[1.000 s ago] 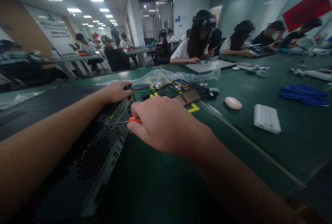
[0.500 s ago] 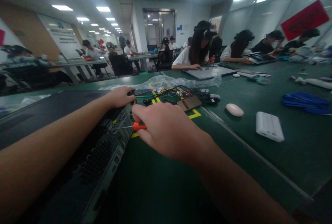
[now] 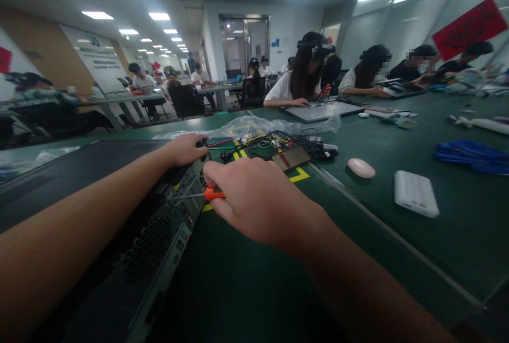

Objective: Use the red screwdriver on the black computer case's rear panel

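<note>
A black desktop computer case [image 3: 75, 165] lies on its side at the left, its metal back panel with vents facing right. My right hand [image 3: 258, 202] is closed round the orange-red handle of a screwdriver [image 3: 212, 193]. The screwdriver's thin shaft points left to the back panel, where the tip meets the case's edge; the exact spot is too dark to make out. My left hand [image 3: 186, 149] reaches across the case and is closed over its far rear corner, with a small dark part by the fingertips. Part of the case is hidden under my left forearm.
Beyond my hands lie tangled cables [image 3: 274, 141], a brown-faced box [image 3: 291, 158] and clear plastic film [image 3: 238, 125]. To the right are a pink oval object [image 3: 361, 168], a white block-shaped device [image 3: 416, 193] and a blue bundle [image 3: 471, 156]. Several people sit across the table.
The view has shifted very slightly. Both hands keep nearly the same place, and the screwdriver still points at the back panel.
</note>
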A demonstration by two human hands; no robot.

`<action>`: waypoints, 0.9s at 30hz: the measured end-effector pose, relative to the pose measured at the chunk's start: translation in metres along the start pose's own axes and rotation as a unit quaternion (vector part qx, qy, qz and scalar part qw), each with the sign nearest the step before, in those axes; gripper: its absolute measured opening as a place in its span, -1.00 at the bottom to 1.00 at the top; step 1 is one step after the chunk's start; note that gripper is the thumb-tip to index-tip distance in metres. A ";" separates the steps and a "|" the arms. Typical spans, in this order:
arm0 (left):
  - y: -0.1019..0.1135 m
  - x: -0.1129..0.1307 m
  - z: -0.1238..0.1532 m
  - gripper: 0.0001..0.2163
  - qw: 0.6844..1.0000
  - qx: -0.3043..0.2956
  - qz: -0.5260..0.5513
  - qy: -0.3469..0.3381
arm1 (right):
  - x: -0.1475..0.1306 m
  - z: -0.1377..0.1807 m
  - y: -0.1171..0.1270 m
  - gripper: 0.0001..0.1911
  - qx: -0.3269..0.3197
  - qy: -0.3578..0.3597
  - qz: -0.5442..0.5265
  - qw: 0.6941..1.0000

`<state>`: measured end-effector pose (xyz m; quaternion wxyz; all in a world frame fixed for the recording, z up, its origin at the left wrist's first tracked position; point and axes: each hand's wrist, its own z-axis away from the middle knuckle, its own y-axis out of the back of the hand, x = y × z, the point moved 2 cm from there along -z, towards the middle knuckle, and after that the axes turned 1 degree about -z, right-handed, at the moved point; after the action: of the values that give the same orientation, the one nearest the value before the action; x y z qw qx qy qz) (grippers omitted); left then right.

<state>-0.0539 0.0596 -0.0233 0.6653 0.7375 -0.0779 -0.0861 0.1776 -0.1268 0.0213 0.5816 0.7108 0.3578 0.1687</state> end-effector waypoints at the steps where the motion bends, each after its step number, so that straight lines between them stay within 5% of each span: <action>1: 0.000 0.000 0.000 -0.27 1.000 -0.001 -0.001 0.000 | 0.000 0.000 0.000 -0.83 0.000 0.000 0.001 1.000; 27: -0.003 -0.003 -0.002 -0.27 1.000 0.006 -0.005 -0.007 | -0.003 -0.001 0.001 -0.82 -0.013 -0.022 0.020 0.999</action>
<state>-0.0564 0.0627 -0.0256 0.6597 0.7413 -0.0796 -0.0946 0.1754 -0.1280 0.0233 0.5950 0.7138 0.3283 0.1691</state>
